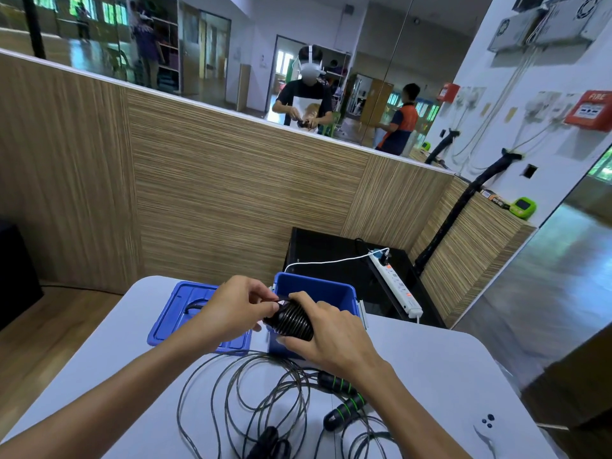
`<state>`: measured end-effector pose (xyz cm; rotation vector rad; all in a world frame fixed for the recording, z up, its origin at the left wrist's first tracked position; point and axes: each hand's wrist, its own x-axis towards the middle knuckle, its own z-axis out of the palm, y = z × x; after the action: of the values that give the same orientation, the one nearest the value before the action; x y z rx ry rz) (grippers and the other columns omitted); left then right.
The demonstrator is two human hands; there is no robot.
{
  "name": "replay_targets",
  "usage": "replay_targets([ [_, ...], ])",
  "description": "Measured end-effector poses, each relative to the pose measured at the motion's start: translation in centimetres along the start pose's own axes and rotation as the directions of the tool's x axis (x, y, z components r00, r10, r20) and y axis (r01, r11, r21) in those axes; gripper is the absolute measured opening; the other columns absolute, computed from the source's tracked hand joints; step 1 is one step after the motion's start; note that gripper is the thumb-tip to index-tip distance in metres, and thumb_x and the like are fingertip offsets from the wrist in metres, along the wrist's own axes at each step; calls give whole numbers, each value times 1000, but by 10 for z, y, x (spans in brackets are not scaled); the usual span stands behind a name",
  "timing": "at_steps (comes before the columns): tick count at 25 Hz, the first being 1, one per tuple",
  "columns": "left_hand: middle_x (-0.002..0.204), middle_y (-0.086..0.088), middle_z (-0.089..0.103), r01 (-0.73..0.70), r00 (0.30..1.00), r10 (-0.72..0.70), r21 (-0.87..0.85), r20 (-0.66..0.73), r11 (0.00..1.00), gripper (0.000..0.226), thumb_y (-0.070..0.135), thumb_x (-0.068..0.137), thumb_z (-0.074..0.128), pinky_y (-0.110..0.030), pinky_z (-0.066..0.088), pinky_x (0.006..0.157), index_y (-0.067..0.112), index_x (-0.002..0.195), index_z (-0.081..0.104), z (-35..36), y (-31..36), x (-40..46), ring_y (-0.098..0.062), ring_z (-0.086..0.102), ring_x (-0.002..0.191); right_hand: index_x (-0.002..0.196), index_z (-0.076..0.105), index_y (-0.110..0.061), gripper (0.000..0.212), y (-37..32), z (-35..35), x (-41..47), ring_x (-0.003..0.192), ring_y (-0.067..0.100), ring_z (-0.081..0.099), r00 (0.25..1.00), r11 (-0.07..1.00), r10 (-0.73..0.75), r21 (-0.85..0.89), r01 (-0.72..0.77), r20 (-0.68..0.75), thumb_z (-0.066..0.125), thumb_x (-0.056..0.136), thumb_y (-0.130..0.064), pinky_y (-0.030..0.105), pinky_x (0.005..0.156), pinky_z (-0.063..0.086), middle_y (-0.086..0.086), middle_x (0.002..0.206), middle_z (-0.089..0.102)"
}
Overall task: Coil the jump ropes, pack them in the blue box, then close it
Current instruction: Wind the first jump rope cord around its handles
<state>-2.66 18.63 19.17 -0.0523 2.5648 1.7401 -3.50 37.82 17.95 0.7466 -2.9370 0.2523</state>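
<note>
A tightly coiled black jump rope [291, 321] is held above the table in front of the open blue box [316, 289]. My right hand [326, 336] grips the coil from the right. My left hand [235, 308] pinches the rope's end at the top of the coil. The box's blue lid [178, 318] lies flat to the left of the box. Loose rope loops [245, 392] sprawl over the white table [430, 376] near me, with green-striped black handles [344, 397] to the right and another black handle [268, 440] at the near edge.
A white power strip [397, 286] with a white cable lies on a black cabinet [331, 253] behind the box. A wood-panelled wall with a mirror above it rises beyond the table. A green device [522, 208] sits on the ledge at right.
</note>
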Motion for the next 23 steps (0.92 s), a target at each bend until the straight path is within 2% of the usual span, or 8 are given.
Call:
replay_targets([
  [2,76,6,70,-191,973,218,259,-78,947,10,12,86,70,-21,53,69,21,89,73,0,-1,3,-11,65,72,136,29,-43,62,0,-1,1,92,22,64,1000,1000,6,13,-7,3,53,85,-69,39,77,52,-2,111,64],
  [3,78,7,70,-304,926,365,389,-93,870,14,9,85,70,-21,51,70,21,91,74,0,-2,3,-12,65,76,136,30,-42,62,0,-2,2,94,22,64,1000,1000,9,19,-10,8,54,85,-69,38,77,52,-2,112,64],
  [5,78,6,68,-489,801,599,589,10,644,21,1,80,72,-29,51,65,19,91,74,1,-5,5,-16,63,75,137,31,-42,63,1,-3,4,97,21,64,1000,999,21,26,-21,20,54,85,-69,39,78,51,-3,114,65],
  [7,75,8,65,-565,727,678,652,104,506,28,-1,74,76,-30,50,58,20,91,73,2,-11,6,-16,59,70,138,32,-42,64,3,-4,4,100,20,63,999,999,37,31,-38,26,54,85,-69,38,79,51,-4,115,65],
  [11,91,4,63,-496,827,562,481,7,723,20,3,88,64,-31,51,75,15,102,71,7,-15,11,-13,59,84,141,30,-45,68,5,-3,7,103,20,63,999,998,48,48,-48,16,52,84,-72,40,82,53,-5,118,64],
  [13,93,7,60,-470,847,530,421,-30,776,18,2,88,64,-30,52,78,15,99,70,9,-17,15,-10,58,84,141,30,-46,67,5,-2,8,104,20,63,999,997,47,57,-47,5,51,83,-73,40,82,52,-5,118,64],
  [19,97,10,64,-600,781,624,279,4,750,19,-3,81,72,-18,51,81,13,92,72,6,-25,14,-4,63,91,135,33,-47,66,3,0,11,101,16,64,999,987,47,155,-45,-10,48,78,-77,40,81,54,-9,115,66],
  [23,108,11,69,-647,745,667,235,-11,726,19,26,89,66,-11,46,92,16,102,75,0,-32,14,5,59,109,133,36,-45,64,3,-4,14,99,13,64,999,983,43,182,-37,-29,50,79,-77,40,79,54,-12,113,66],
])
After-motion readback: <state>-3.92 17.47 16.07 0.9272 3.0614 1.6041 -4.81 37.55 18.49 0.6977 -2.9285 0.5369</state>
